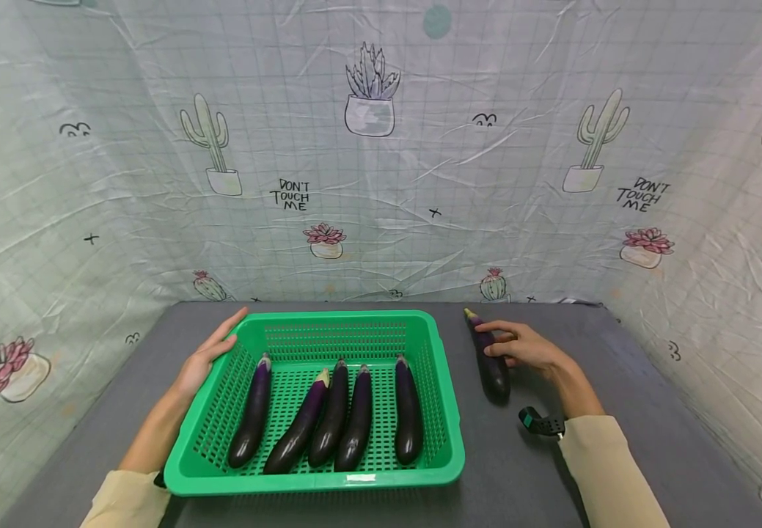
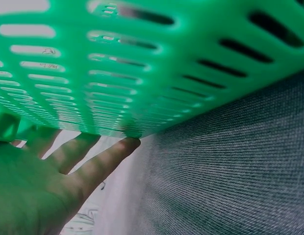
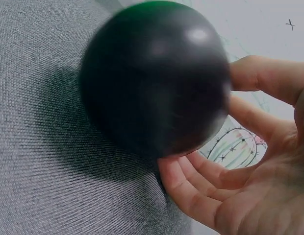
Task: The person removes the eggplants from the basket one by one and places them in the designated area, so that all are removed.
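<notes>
A green plastic basket (image 1: 317, 480) stands in front of me with several dark purple eggplants (image 1: 295, 429) lying lengthwise in it. Along its left side rests my left hand (image 1: 199, 367), fingers straight; in the left wrist view they reach beside the slotted wall (image 2: 110, 98). To the right of the basket, my right hand (image 1: 529, 348) grips another eggplant (image 1: 494, 374) from its right side. The right wrist view shows that eggplant's rounded dark end (image 3: 157, 83) close over the cloth, with thumb and fingers around its side.
Dark grey cloth (image 1: 499, 469) covers the table. A pale sheet printed with cacti (image 1: 381, 191) hangs behind it and along both sides. A black wrist strap (image 1: 542, 423) sits by the right sleeve.
</notes>
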Available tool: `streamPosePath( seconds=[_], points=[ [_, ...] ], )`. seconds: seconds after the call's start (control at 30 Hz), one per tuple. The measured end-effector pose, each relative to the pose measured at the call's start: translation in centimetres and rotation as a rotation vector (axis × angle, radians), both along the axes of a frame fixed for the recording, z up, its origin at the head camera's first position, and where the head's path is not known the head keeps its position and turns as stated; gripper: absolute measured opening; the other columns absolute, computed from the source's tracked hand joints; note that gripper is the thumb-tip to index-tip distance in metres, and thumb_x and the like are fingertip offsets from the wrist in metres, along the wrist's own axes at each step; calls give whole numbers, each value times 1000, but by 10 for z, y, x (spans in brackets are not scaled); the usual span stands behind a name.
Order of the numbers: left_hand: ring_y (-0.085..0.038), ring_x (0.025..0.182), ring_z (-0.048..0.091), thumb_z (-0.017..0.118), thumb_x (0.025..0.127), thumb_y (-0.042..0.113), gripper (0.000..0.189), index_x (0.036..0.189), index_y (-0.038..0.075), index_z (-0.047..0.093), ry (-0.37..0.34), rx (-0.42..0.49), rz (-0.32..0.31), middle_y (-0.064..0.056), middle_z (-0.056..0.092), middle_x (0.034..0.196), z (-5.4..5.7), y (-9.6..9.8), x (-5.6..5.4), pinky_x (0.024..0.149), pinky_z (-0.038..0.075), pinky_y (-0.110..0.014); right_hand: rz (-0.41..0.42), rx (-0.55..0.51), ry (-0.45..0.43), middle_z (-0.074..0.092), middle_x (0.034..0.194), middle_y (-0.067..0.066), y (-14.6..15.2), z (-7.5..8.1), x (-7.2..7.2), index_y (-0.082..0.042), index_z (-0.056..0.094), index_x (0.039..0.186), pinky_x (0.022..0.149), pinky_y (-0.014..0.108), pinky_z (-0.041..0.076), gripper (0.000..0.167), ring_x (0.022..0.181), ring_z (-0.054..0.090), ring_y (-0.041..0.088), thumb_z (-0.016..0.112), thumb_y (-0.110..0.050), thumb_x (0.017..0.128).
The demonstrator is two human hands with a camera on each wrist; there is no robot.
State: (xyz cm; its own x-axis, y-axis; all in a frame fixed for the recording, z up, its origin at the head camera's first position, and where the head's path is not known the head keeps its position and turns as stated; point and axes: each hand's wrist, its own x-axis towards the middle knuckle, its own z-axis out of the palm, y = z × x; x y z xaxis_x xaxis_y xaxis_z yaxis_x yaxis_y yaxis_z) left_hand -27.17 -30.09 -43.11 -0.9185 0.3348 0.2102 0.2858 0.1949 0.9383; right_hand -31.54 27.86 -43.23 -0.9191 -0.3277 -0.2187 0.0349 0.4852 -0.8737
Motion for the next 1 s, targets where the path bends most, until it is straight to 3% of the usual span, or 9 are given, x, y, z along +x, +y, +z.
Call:
streamPosePath(
  seconds=[0.23,0.33,0.47,0.53,0.63,0.7,0.77,0.97,1.0],
  points=[
    [-41,158,-8,28,115,23,58,167,6,10,-4,28,-23,-19,-3,174,-3,-1,0,101,29,-5,-28,36,33,45,155,27,-2,3,1,-9,48,154,96,47,53,54,131,54,38,61,-24,104],
    [-18,160,3,28,115,24,58,168,8,9,-7,27,-26,-15,-2,175,-4,-2,0,101,29,-5,-47,40,50,50,151,27,-3,4,1,-7,48,153,96,48,54,53,123,58,31,60,-24,105],
    [9,147,19,27,115,25,58,168,9,7,-15,32,-36,-13,-3,175,-4,-3,1,103,31,-5,-83,36,52,52,150,27,-5,5,2,-7,50,152,100,54,55,52,125,59,33,61,-25,104],
    [3,153,16,27,115,25,58,168,9,8,-15,26,-33,-13,-3,175,-3,-3,1,108,29,-10,-91,44,49,51,150,28,-5,6,3,-7,50,151,100,55,55,52,128,58,38,63,-26,104],
    [-24,162,-1,28,115,24,58,167,8,10,-1,10,-18,-17,-3,174,-2,-2,1,126,16,-36,-88,55,42,47,152,32,-6,6,3,-8,50,152,99,55,56,54,134,54,44,64,-28,103],
    [-40,159,-10,29,115,23,57,167,7,11,5,5,-10,-18,-3,174,-1,-1,1,125,5,-55,-80,61,43,43,154,35,-6,6,4,-8,49,152,97,54,57,55,137,51,46,64,-29,103],
    [-44,157,-13,29,115,22,57,167,6,12,10,8,-8,-20,-3,173,0,-1,1,121,-1,-65,-82,59,36,41,155,35,-6,6,4,-9,49,152,96,53,58,56,138,50,47,65,-30,103],
    [-44,157,-12,29,115,23,58,167,7,11,4,7,-8,-20,-3,173,0,0,0,125,6,-49,-82,43,31,41,155,35,-7,6,4,-9,49,153,93,51,60,58,138,50,47,67,-30,102],
    [-45,157,-12,29,115,23,57,167,7,11,6,7,-10,-20,-3,173,0,0,0,125,11,-40,-83,41,30,41,155,35,-7,6,4,-9,49,153,93,50,60,58,139,49,47,67,-30,102]
  ],
)
